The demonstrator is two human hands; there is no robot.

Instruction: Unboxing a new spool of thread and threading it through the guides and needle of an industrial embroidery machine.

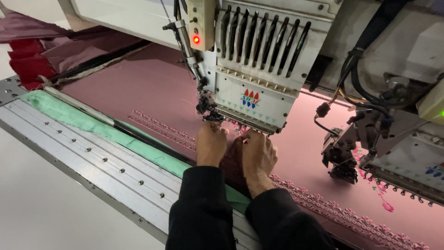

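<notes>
Both hands work close together right under the needle row of an embroidery machine head (256,69). The left hand (211,142) is curled, fingers bent inward with their tips hidden against the machine's presser feet (209,111); whether it pinches a thread or only presses on the cloth cannot be told. The right hand (257,153) sits just beside it, almost touching, knuckles up and fingers folded under toward the needle row (252,125); what its fingertips close on is hidden too. Both hands rest on the pink fabric (152,88), which lies stretched flat below them and spreads away on every side. Black sleeves (208,208) cover both forearms.

Directly beneath and to either side of the hands runs a band of pink embroidered stitching (342,215), one stretch leading away left of the left hand, a longer one trailing off right of the right hand. Just nearer the person than the wrists lies a strip of green backing (78,118) along a black bar, and past that a grey metal frame rail (92,159) dotted with screws. Above the left hand a red indicator lamp (196,40) glows on the head. Well to the right of the right hand stands a second embroidery head (397,157) with black cables (365,60). Far off to the left, bunched red and mauve cloth (32,60) lies heaped.
</notes>
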